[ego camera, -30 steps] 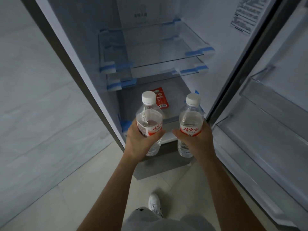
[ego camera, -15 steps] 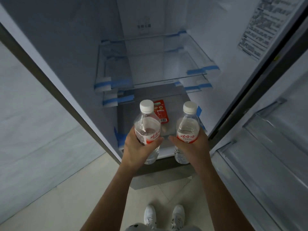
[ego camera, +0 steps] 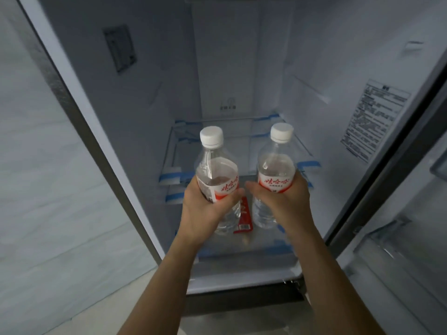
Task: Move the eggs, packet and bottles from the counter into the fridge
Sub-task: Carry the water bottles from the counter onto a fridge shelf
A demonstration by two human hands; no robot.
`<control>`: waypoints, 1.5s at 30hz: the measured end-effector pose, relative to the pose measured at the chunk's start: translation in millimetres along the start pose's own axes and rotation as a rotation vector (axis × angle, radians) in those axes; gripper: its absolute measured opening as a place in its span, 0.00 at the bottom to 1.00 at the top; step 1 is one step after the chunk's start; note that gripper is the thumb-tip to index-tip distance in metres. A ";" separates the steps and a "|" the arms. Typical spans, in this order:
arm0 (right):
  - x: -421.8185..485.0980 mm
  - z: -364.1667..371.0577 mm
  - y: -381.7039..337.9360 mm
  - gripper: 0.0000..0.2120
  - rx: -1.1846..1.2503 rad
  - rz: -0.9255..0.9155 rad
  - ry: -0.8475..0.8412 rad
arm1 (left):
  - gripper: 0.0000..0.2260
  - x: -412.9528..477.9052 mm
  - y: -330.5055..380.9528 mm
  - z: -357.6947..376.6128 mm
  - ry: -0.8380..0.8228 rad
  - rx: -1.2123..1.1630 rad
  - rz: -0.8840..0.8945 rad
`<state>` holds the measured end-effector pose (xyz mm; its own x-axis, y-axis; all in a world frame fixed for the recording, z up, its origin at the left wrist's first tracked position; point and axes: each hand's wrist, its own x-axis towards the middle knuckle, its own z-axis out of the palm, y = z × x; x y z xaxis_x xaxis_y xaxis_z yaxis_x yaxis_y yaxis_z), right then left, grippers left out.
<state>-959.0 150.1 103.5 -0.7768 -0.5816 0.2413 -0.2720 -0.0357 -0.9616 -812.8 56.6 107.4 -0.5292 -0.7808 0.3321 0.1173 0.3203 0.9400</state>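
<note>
I hold two clear water bottles with white caps and red-and-white labels upright in front of the open fridge. My left hand [ego camera: 202,211] grips the left bottle [ego camera: 216,170] around its middle. My right hand [ego camera: 283,201] grips the right bottle [ego camera: 275,165] the same way. Both bottles hover at the fridge opening, level with the glass shelves [ego camera: 242,151]. A red packet [ego camera: 244,221] lies on the fridge's lower floor, partly hidden between the bottles. No eggs are in view.
The fridge interior [ego camera: 242,68] is white, with blue tape on the shelf edges. The open door [ego camera: 399,250] with its door bins stands at the right. A pale wall [ego camera: 48,165] runs along the left. Tiled floor shows below.
Both hands have moved forward with the bottles toward the fridge opening, and my view has tilted up, so the upper fridge interior now shows and the shoes are out of frame.
</note>
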 end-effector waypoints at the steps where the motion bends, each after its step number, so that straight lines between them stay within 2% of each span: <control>1: 9.1 1.5 -8.1 0.27 0.010 -0.023 0.004 | 0.22 8.9 6.4 -2.4 0.010 0.003 0.018; 8: 70.3 23.4 -39.8 0.25 0.042 -0.131 0.002 | 0.12 71.8 26.3 -15.6 0.079 0.016 0.067; 18: 127.6 59.4 -18.8 0.25 0.028 -0.081 -0.071 | 0.20 129.7 3.9 -20.8 0.053 0.058 -0.039; 23: 144.8 68.0 -6.8 0.24 0.039 -0.069 -0.090 | 0.21 141.4 -8.1 -20.3 0.079 0.080 -0.055; 33: 162.1 74.9 11.9 0.29 0.038 -0.033 -0.142 | 0.26 162.4 -30.7 -18.9 0.109 0.140 -0.084; 37: 160.4 73.3 20.4 0.36 -0.021 -0.025 -0.179 | 0.33 160.4 -35.7 -19.1 0.105 0.139 -0.128; 40: 149.5 70.0 37.7 0.44 -0.191 -0.059 -0.194 | 0.34 148.6 -56.2 -24.9 0.061 0.273 -0.144; 45: 130.2 64.4 57.2 0.38 -0.438 -0.103 -0.114 | 0.25 139.3 -73.7 -32.3 0.120 0.427 -0.116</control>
<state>-1039.1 20.0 71.5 -0.6723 -0.6795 0.2938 -0.5780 0.2338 -0.7818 -868.1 -93.2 86.8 -0.4140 -0.8732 0.2573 -0.3069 0.4000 0.8636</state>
